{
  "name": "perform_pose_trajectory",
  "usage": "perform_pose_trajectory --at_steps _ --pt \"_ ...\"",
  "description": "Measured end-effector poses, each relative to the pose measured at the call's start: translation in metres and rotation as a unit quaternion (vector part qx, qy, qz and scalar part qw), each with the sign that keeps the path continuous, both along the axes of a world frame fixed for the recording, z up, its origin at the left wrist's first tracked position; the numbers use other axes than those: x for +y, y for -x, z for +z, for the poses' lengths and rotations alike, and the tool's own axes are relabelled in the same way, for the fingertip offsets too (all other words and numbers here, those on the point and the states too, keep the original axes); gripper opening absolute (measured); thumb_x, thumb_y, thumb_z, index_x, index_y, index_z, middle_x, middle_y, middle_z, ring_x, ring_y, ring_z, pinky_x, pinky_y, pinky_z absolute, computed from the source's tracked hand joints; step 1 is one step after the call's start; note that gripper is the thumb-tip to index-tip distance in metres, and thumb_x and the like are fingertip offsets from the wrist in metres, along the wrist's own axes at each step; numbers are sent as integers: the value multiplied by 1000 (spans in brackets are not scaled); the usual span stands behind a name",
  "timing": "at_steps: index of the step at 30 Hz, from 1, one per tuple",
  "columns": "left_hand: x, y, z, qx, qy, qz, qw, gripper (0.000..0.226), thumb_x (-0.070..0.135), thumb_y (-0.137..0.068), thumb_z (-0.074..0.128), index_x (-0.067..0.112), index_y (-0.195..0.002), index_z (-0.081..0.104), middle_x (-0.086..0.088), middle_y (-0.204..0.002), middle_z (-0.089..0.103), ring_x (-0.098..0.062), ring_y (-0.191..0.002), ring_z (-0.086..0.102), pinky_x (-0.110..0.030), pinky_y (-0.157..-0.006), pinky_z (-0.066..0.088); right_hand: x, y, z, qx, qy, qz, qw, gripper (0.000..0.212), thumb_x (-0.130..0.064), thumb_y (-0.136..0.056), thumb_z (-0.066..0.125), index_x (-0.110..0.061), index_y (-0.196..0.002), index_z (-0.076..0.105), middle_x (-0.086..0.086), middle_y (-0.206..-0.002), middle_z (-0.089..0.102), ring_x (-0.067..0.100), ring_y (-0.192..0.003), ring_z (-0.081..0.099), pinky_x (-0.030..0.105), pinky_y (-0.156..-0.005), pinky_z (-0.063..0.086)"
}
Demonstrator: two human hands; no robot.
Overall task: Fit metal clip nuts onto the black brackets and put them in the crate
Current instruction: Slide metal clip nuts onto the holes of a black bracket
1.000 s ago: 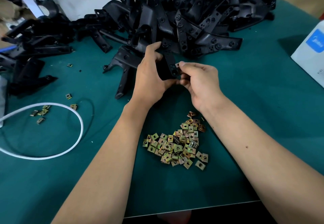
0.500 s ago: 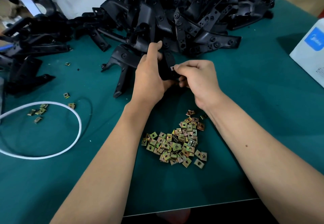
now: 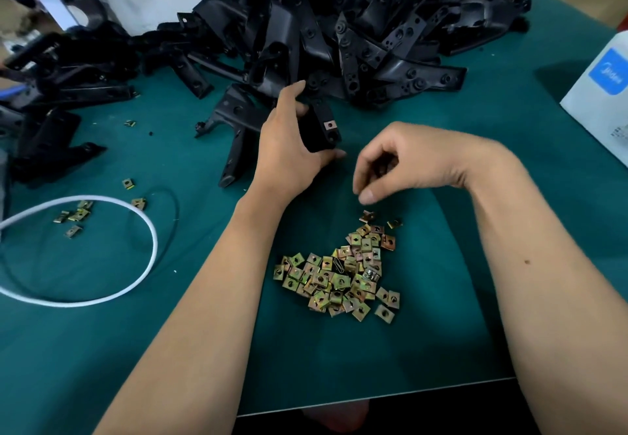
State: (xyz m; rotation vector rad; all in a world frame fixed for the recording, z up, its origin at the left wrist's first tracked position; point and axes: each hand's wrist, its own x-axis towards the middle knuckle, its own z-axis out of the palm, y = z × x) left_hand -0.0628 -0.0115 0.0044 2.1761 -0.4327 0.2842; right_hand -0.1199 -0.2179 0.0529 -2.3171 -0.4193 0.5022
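Observation:
My left hand (image 3: pixel 289 149) grips a black bracket (image 3: pixel 321 128) upright above the green mat; a clip nut (image 3: pixel 330 125) sits on its near tab. My right hand (image 3: pixel 404 162) hovers just above the far end of the pile of brass-coloured clip nuts (image 3: pixel 339 274), fingers loosely curled and pointing down, holding nothing that I can see. A large heap of black brackets (image 3: pixel 356 33) lies at the back of the table. No crate is in view.
More black brackets (image 3: pixel 54 94) lie at the left. A white cable loop (image 3: pixel 136 230) encloses a few stray clip nuts (image 3: pixel 74 217). A white box with a blue label (image 3: pixel 605 94) stands at the right edge. The table's front edge (image 3: pixel 373 397) is near.
My right hand has left the bracket and dropped toward the clip nut pile. A clip nut now shows on the bracket's tab. My left hand still holds the bracket.

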Motion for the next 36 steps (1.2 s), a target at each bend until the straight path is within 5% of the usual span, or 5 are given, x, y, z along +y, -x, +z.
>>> perform_pose_trajectory --at_steps 4,10,16,25,36 --pt "2 -1 -1 5 26 7 1000 110 43 -63 96 25 -154 35 10 -121 55 -5 -112 50 -2 -84 33 10 1 2 -16 98 49 994 21 -40 -68 93 -39 -82 78 -2 -86 68 16 -79 61 35 -72 49" --pt "2 1 -1 2 45 -13 999 102 52 -73 87 24 -155 33 10 -124 54 -3 -116 49 6 -86 31 15 -1 -5 -56 65 -16 996 9 -29 -82 86 -26 -84 78 -2 -76 72 7 -67 60 28 -65 47" --pt "3 2 -1 -5 63 -14 998 96 49 -79 84 20 -155 34 10 -124 53 -2 -116 48 4 -90 32 35 -5 -15 -201 155 -83 964 21 -27 -96 71 -11 -110 70 9 -102 71 29 -93 66 43 -84 53" --pt "7 -3 -3 0 127 -19 992 91 52 -78 78 17 -151 38 23 -122 50 -7 -123 53 -26 -108 43 36 -3 -11 -215 174 -68 959 11 -11 -92 64 -15 -89 55 1 -88 55 27 -85 57 38 -73 46" --pt "7 0 -1 11 140 -12 990 86 51 -77 79 20 -148 41 25 -122 52 3 -118 53 -12 -100 42 42 -4 -17 -227 144 -126 955 14 -8 -91 55 -9 -97 68 8 -98 68 31 -90 64 46 -81 54"
